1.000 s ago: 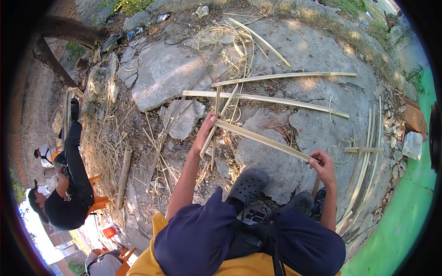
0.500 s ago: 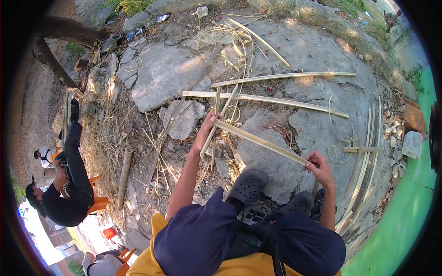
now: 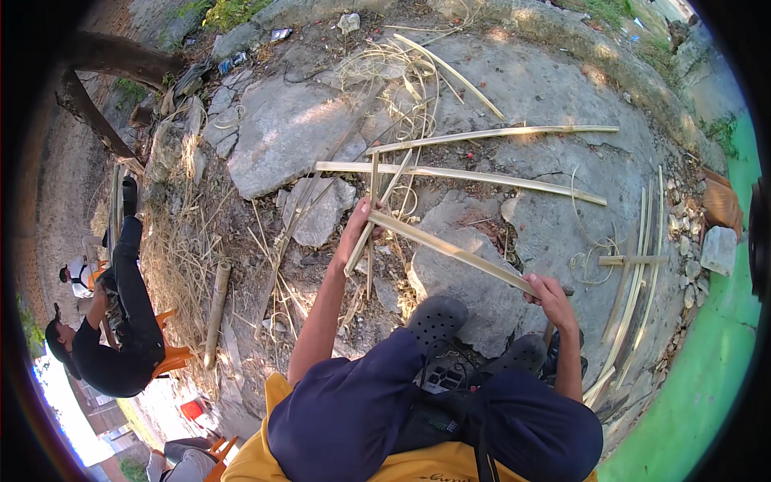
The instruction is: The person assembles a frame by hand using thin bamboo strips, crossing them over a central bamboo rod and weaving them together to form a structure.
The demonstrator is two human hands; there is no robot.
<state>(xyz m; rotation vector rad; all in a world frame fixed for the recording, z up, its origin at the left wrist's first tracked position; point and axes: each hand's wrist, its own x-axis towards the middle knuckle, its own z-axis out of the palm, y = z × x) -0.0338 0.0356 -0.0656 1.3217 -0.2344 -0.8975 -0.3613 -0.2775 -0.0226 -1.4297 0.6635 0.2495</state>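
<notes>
- Rough grey stone ground [image 3: 514, 88], cracked into slabs and lit by sun, fills the view, with dry straw-coloured grass [image 3: 181, 241] strewn along its left side and a bright green painted strip [image 3: 707, 377] at the right edge.
- One long pale split bamboo strip [image 3: 454, 251] runs slantwise between the person's two hands, just above the ground.
- At its upper end the left hand [image 3: 359, 229] closes around the strip, fingers curled on it, together with a thinner sliver that crosses there.
- At its lower end the right hand [image 3: 548, 291] grips the strip in a closed fist, the thumb lying over it.
- Below the strip, two dark grey perforated clogs [image 3: 436, 319] rest on the stone, and the person's dark blue trousers [image 3: 353, 410] fill the lower middle, with a yellow garment [image 3: 265, 458] at the bottom edge.
- Beyond the hands lie two more long bamboo slats [image 3: 458, 173] almost flat across the stone, one above the other, with a tangle of thin curled bamboo shavings [image 3: 385, 76] further up.
- A bundle of slim bamboo strips [image 3: 634, 281] lies in a curve near the right hand, towards the green strip.
- Well apart at the left, another person in black clothes [image 3: 120, 321] sits on an orange plastic chair [image 3: 173, 357].
- A short round bamboo pole [image 3: 217, 309] lies beside that chair.
</notes>
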